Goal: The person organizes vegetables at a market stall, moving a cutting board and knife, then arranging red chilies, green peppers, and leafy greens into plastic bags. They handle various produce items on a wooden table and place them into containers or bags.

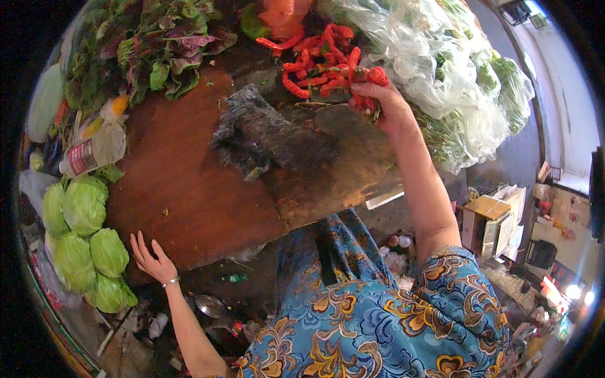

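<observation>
My right hand (380, 101) grips some red chili peppers at the right edge of a loose pile of red peppers (307, 66) at the back of the wooden tabletop (179, 175). Flat near the table's front left edge rests my left hand (153, 260), fingers apart, holding nothing, with a bracelet at the wrist. A dark, frayed grey cloth (257, 123) lies mid-table, between the hands. Beside my left hand sit several green cabbages (111, 253).
Leafy red-and-green vegetables (175, 52) are heaped at the back left. A clear plastic bottle (97, 149) lies above the cabbages. Greens in clear plastic bags (453, 61) fill the back right. A metal bowl (210, 306) and scattered items lie below the table.
</observation>
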Demonstrator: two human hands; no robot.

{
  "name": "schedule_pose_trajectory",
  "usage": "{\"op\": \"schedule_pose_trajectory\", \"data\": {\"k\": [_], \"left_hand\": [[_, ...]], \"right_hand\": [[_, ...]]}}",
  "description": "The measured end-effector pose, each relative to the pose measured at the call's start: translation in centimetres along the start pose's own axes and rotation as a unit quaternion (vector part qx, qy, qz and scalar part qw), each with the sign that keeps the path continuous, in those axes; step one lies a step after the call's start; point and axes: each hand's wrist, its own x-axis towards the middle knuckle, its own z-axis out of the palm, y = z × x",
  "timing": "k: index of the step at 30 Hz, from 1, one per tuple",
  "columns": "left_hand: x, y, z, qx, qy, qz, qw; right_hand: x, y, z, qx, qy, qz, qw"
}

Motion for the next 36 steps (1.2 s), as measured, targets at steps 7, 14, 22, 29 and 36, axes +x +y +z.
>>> {"op": "schedule_pose_trajectory", "data": {"k": [7,14,22,29,36], "left_hand": [[0.3,0.2,0.4,0.004,-0.004,0.013,1.000],[0.2,-3.8,4.2,0.015,0.055,0.072,0.996],[1.5,-3.2,3.7,0.046,-0.021,0.039,0.998],[-1.8,3.8,1.7,-0.072,0.068,0.216,0.971],[-17.0,25.2,-3.9,-0.172,-0.159,0.339,0.911]], "right_hand": [[-7.9,-0.6,-3.3,0.105,0.010,-0.006,0.994],[-19.4,1.0,-9.8,0.101,0.163,-0.056,0.980],[-26.6,4.2,-15.4,0.196,0.228,-0.109,0.947],[-23.1,2.9,-13.1,0.005,0.151,-0.103,0.983],[-7.8,5.5,-6.3,-0.566,-0.063,-0.257,0.781]]}}
